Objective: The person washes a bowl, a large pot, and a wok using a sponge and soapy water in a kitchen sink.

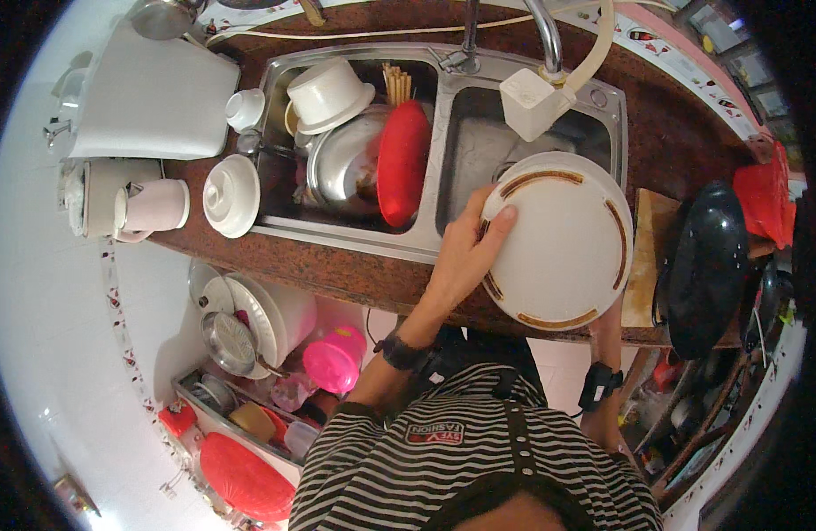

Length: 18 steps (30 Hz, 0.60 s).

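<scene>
A round white vessel (557, 252) with brown, curved marks around its base is tilted over the front of the right sink basin (471, 152), its underside facing me. My left hand (471, 242) grips its left rim, thumb on the underside. Behind its lower right edge is my right hand (605, 322), mostly hidden; the wrist comes up beneath the vessel, and the fingers cannot be seen. Above the basin hangs a white block-shaped fitting (530, 103) at the metal faucet (547, 40), with a pale hose joined to it.
The left basin holds a white pot (328, 93), a steel bowl (345, 162), a red bowl (404, 162) and chopsticks (398, 84). Left of it stand a white lid (232, 196), a small cup (245, 109) and a kettle (155, 206). A black wok (706, 269) and wooden board (640, 259) lie right.
</scene>
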### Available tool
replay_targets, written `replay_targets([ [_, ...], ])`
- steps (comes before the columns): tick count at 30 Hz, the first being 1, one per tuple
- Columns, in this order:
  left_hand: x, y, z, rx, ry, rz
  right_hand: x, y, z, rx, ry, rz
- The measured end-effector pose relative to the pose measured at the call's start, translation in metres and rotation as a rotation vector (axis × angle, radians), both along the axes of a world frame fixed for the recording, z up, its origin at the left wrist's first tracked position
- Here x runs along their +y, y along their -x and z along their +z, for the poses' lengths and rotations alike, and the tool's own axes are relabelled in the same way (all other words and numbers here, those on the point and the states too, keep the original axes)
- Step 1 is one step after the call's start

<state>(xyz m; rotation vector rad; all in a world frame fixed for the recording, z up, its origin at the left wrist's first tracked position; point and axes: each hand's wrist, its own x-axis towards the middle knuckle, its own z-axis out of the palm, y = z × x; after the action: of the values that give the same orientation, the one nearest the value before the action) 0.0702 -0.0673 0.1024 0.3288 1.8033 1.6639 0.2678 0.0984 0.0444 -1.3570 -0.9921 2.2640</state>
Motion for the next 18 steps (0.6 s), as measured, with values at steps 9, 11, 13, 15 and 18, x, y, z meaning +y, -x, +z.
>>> replay_targets([
  [9,-0.074,0.049,0.042,0.182,0.002,-0.068,-0.079,0.017,0.0,-0.236,-0.018,0.006],
  [11,-0.105,0.07,0.047,0.145,-0.005,-0.069,-0.106,0.046,0.013,-0.228,-0.084,0.083],
  [13,-0.136,0.091,0.041,0.275,-0.05,0.002,-0.131,0.08,0.023,-0.205,-0.163,0.163],
  [15,-0.165,0.116,0.047,0.28,0.009,0.088,-0.152,0.125,0.027,-0.147,-0.243,0.242],
  [18,-0.207,0.157,0.035,0.186,-0.035,0.208,-0.183,0.196,0.023,0.022,-0.209,0.295],
])
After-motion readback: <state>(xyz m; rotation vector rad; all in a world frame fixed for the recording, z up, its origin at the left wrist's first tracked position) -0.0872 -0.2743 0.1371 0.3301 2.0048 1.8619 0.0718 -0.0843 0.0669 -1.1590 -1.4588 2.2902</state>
